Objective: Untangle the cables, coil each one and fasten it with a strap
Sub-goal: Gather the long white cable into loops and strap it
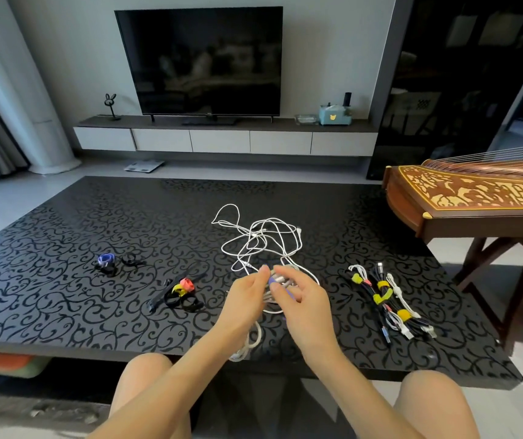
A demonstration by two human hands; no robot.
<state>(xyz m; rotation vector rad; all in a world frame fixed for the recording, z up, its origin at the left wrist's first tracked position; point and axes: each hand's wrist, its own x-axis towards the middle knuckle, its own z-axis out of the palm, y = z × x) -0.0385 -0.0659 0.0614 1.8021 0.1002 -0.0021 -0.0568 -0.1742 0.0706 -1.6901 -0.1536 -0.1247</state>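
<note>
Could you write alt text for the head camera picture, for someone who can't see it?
A person's left hand and right hand hold a coiled white cable with a purple strap above a black patterned table. Behind lies a tangle of white cables; strapped bundles lie right, spare straps left.

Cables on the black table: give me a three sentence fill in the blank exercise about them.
1. The ties on the finished bundles at the right of the table are ___.
2. The loose tangle in mid-table is ___ in colour.
3. The left hand and right hand hold a coil whose strap is ___.
Missing words: yellow; white; purple.
</note>
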